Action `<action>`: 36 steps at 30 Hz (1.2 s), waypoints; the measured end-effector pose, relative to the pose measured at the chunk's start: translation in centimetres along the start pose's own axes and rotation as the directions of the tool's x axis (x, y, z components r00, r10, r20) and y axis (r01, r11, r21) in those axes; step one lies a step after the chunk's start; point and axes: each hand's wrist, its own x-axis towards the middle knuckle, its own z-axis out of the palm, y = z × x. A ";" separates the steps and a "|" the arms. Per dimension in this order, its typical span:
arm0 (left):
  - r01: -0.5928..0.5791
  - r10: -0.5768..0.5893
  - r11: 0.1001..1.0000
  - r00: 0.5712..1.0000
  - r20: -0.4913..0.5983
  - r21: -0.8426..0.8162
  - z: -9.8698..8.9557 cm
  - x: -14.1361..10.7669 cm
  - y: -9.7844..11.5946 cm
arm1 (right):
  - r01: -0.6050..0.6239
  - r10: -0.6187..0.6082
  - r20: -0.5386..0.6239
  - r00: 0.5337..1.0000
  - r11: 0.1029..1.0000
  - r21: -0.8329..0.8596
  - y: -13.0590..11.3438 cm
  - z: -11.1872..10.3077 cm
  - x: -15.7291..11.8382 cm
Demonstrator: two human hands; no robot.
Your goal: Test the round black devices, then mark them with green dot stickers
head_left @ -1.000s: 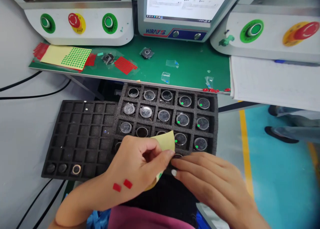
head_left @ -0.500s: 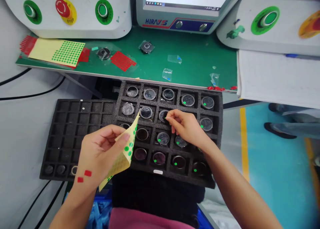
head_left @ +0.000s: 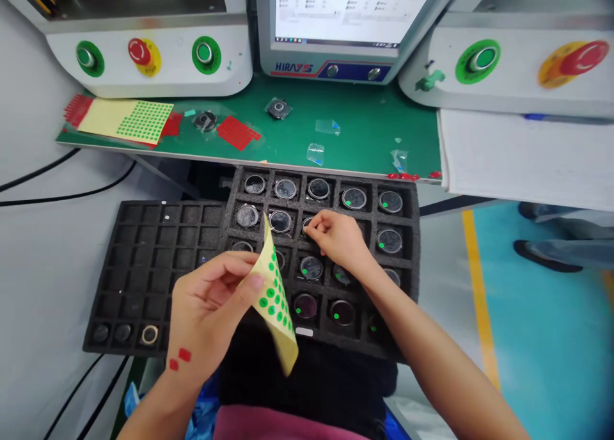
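Between thumb and fingers, my left hand (head_left: 211, 312) holds a bent yellow sheet (head_left: 275, 306) with rows of green round stickers. My right hand (head_left: 338, 238) is pinched closed over a round watch-like piece (head_left: 306, 226) in the second row of a black foam tray (head_left: 307, 343); whether anything is between its fingertips is too small to tell. Round dark-faced pieces fill the tray's compartments. Several bear a green dot, such as the one at the upper right (head_left: 390, 202); the back-left ones, like this piece (head_left: 285, 188), show none.
A second foam tray (head_left: 158, 270) at left has a few round parts in its front row. Behind, the green shelf (head_left: 364, 120) carries sticker sheets (head_left: 144, 120), red labels (head_left: 236, 133) and plastic scraps. Button panels and a monitor (head_left: 336, 18) stand beyond. A person's feet show at right.
The view has tilted up a little. The sticker sheet has swung right, its lower end now hanging lower right, and shows more green dots. My right hand stays over the same piece.
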 end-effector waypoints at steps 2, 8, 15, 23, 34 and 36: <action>0.000 0.000 1.000 1.000 -0.013 -0.016 0.5 -0.5 0.4 | 0.016 -0.012 -0.073 0.997 0.998 0.064 -0.6 -0.3 -0.8; -0.090 0.091 0.994 0.996 -0.012 0.061 2.5 -2.0 1.1 | 0.486 -0.408 -0.394 0.824 0.866 0.119 -5.8 -3.5 -8.0; -0.326 0.312 0.928 0.945 0.102 0.180 4.8 -2.8 1.6 | 0.656 -0.605 -0.341 0.720 0.753 0.048 -8.0 -5.4 -11.5; -0.383 0.392 0.885 0.920 0.019 0.263 5.3 -3.1 2.1 | 0.690 -0.714 -0.303 0.631 0.695 -0.203 -7.4 -6.2 -12.5; -0.354 0.376 0.824 0.926 0.041 0.441 4.8 -3.5 1.7 | 0.660 -0.733 -0.289 0.616 0.681 -0.319 -6.7 -5.6 -13.2; -0.331 0.349 0.848 0.937 0.034 0.413 4.9 -3.5 1.7 | 0.654 -0.743 -0.282 0.607 0.668 -0.355 -6.6 -5.4 -13.2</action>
